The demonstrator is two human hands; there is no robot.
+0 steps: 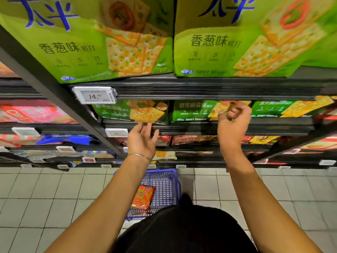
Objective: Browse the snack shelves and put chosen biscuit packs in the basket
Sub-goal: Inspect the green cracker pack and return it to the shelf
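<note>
Pull the middle green biscuit pack (193,111) by one corner and it could twist off the shelf (200,129) lip and drop to the floor (36,198), missing the basket (177,181) near your feet. Your right grip (233,115) curls at that pack's right front; blur hides whether it pinches. Your left grip (141,137) is spread, palm up, just below the left-hand pack (116,111), holding nothing.
</note>
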